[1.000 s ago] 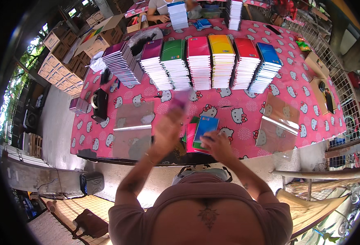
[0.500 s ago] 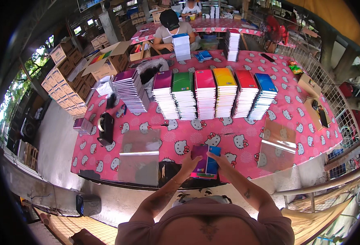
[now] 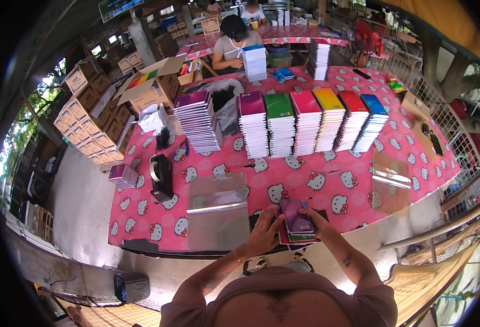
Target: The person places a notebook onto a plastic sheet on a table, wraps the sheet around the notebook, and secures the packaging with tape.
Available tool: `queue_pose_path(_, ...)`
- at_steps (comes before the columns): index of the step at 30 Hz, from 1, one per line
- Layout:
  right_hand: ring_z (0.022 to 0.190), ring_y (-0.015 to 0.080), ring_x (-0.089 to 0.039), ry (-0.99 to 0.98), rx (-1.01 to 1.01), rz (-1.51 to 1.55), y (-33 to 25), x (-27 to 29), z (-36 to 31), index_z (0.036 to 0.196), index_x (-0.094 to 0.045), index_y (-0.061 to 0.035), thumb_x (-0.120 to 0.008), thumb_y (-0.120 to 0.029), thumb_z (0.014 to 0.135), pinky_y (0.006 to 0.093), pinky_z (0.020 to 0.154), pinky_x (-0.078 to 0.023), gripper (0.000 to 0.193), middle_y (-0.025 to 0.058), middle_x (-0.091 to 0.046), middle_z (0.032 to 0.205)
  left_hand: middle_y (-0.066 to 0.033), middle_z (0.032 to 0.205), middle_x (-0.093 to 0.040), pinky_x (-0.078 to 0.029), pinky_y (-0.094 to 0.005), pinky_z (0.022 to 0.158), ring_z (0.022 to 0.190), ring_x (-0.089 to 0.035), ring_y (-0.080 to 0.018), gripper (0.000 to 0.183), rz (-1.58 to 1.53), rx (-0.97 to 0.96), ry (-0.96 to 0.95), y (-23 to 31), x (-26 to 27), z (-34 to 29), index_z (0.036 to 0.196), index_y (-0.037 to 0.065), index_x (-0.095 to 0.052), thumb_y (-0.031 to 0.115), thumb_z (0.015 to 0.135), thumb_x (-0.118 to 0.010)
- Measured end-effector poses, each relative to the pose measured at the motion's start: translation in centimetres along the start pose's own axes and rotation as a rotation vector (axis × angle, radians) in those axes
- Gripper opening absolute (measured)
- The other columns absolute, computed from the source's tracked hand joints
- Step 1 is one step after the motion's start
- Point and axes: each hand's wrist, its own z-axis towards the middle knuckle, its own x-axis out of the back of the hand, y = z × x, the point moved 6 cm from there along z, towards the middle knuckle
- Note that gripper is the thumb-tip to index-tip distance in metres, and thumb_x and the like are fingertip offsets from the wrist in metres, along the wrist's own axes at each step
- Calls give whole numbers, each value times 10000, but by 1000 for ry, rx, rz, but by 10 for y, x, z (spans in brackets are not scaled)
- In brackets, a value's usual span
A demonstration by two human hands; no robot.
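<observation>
A small pile of spiral notebooks (image 3: 297, 217), purple on top, is at the table's near edge in front of me. My right hand (image 3: 319, 222) grips its right side, thumb on the purple cover. Other covers, one of them pinkish, peek out below, slightly askew. My left hand (image 3: 263, 233) lies flat against the pile's left edge with its fingers stretched out. Beyond my hands stands a row of tall notebook stacks: purple (image 3: 252, 125), green (image 3: 279, 122), pink (image 3: 306, 122), yellow (image 3: 328, 120), red (image 3: 351, 121) and blue (image 3: 370, 122).
Clear plastic sheets lie left (image 3: 217, 223) and right (image 3: 391, 188) of my hands on the pink patterned tablecloth (image 3: 316, 182). A black tape dispenser (image 3: 161, 177) and another purple notebook stack (image 3: 198, 122) stand left. A co-worker (image 3: 234, 46) sits across the table; cartons (image 3: 87, 128) are piled at left.
The blue notebook that lay beside the purple one is no longer on top. My left hand has opened from its grip and flattened along the left edge. The view has shifted left.
</observation>
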Motion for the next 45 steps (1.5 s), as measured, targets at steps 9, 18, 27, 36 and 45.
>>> queue_pose_path(9,1426,259,-314,-145,889,-284,-7,-64,-53,1552,-190,-23,-569,-676,902,428,1166,-258,997,138,-312,1543,-213,1347,-484,-392,-424,1099,1302,-489,-340,851,-778,416,-50,-36,-1,1,1395,28,-344,82,697,-827)
queue_pose_path(18,1333,233,-413,119,1109,-630,28,-31,-20,1495,-216,-69,-902,-301,720,404,1100,-372,1061,127,-408,1406,-180,1299,-485,-457,-403,1025,1244,-521,-268,960,-908,295,118,-50,-63,-2,1441,23,-225,86,722,-858)
queue_pose_path(27,1169,204,-590,87,1036,-809,30,-27,-17,1346,-371,-49,-945,-203,661,381,999,-487,907,118,-596,1237,-178,1240,-516,-492,-405,943,1171,-578,-280,843,-714,366,-42,-47,-54,-11,1316,31,-351,236,709,-898)
queue_pose_path(36,1115,224,-628,38,957,-964,29,-6,-1,1334,-406,-43,-927,-223,653,365,947,-502,877,153,-617,1218,-288,1485,-370,-298,-557,1108,1412,-328,-449,1015,151,-81,-128,56,24,62,1483,-86,-250,513,817,-728)
queue_pose_path(45,1150,333,-601,126,968,-1127,23,-19,-14,1344,-471,-58,-901,-253,673,415,974,-486,820,161,-600,1215,-231,1211,-586,-439,-503,949,1121,-579,-384,760,210,55,-467,19,4,59,1258,-8,-500,562,807,-722)
